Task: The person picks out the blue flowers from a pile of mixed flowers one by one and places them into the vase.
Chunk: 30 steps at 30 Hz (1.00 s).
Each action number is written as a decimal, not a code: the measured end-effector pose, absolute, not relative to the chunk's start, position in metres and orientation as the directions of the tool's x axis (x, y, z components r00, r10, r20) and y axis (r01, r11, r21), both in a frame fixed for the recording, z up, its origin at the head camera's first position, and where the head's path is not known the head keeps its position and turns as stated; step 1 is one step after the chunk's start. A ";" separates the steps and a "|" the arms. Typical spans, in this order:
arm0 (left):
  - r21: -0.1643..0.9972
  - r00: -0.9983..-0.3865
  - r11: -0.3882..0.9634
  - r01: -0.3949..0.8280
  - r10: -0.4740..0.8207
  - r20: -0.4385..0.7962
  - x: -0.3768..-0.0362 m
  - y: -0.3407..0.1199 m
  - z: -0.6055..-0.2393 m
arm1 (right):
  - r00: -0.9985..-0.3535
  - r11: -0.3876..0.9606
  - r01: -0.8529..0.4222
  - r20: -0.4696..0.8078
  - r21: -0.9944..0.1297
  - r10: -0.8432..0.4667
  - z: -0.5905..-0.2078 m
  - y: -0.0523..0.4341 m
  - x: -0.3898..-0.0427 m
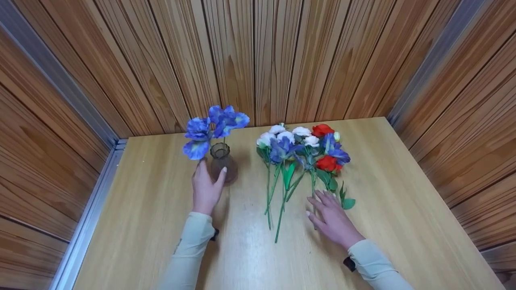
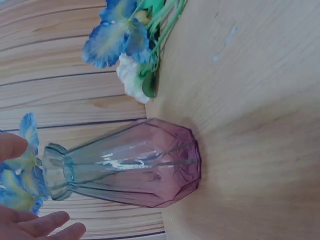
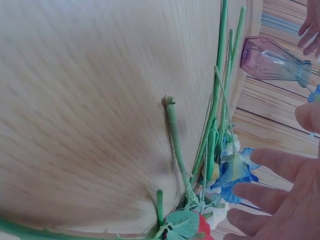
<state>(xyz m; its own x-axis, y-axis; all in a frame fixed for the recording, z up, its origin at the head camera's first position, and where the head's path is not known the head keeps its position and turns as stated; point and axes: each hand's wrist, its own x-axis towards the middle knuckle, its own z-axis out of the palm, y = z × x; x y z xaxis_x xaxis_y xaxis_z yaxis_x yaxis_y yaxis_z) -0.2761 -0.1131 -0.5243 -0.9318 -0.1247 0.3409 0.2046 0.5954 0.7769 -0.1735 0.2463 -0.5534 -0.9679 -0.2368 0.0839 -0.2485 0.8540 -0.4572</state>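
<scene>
A purple-tinted glass vase stands on the wooden table with blue flowers in it. My left hand cups around the vase; in the left wrist view its fingers sit spread near the neck, apart from the glass. A loose bunch of white, blue and red flowers lies flat to the right, stems pointing toward me. My right hand hovers over the rightmost stems, fingers straight and spread, holding nothing.
Wood-panelled walls close in the table at the back and on both sides, with a metal strip along the left edge. Bare tabletop stretches along the front and at the far right.
</scene>
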 end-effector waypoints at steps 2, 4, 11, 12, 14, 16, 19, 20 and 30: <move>0.771 -0.931 0.601 0.210 -0.117 0.345 -0.270 -0.110 -0.526 | -0.969 0.853 -0.246 0.083 -0.461 -0.234 -0.554 0.246 -0.174; 0.762 -0.932 0.612 0.213 -0.106 0.346 -0.264 -0.106 -0.527 | -0.968 0.851 -0.249 0.087 -0.463 -0.236 -0.555 0.247 -0.176; 0.642 -0.939 0.731 0.231 -0.004 0.343 -0.244 -0.090 -0.537 | -0.957 0.853 -0.289 0.131 -0.434 -0.258 -0.557 0.247 -0.180; 0.609 -0.936 0.754 0.244 0.019 0.351 -0.241 -0.087 -0.539 | -0.955 0.854 -0.295 0.138 -0.428 -0.261 -0.557 0.247 -0.181; 0.550 -0.929 0.790 0.271 0.065 0.364 -0.234 -0.082 -0.545 | -0.953 0.855 -0.304 0.146 -0.421 -0.267 -0.556 0.247 -0.182; 0.504 -0.923 0.810 0.300 0.113 0.367 -0.228 -0.078 -0.551 | -0.951 0.854 -0.307 0.147 -0.419 -0.270 -0.556 0.247 -0.183; 0.457 -0.917 0.820 0.345 0.189 0.352 -0.220 -0.072 -0.559 | -0.953 0.855 -0.303 0.140 -0.421 -0.268 -0.554 0.248 -0.186; 0.441 -0.914 0.823 0.358 0.213 0.344 -0.218 -0.070 -0.561 | -0.954 0.857 -0.299 0.136 -0.419 -0.266 -0.554 0.248 -0.187; 0.408 -0.901 0.810 0.421 0.324 0.287 -0.200 -0.059 -0.572 | -0.961 0.872 -0.273 0.082 -0.406 -0.262 -0.547 0.247 -0.195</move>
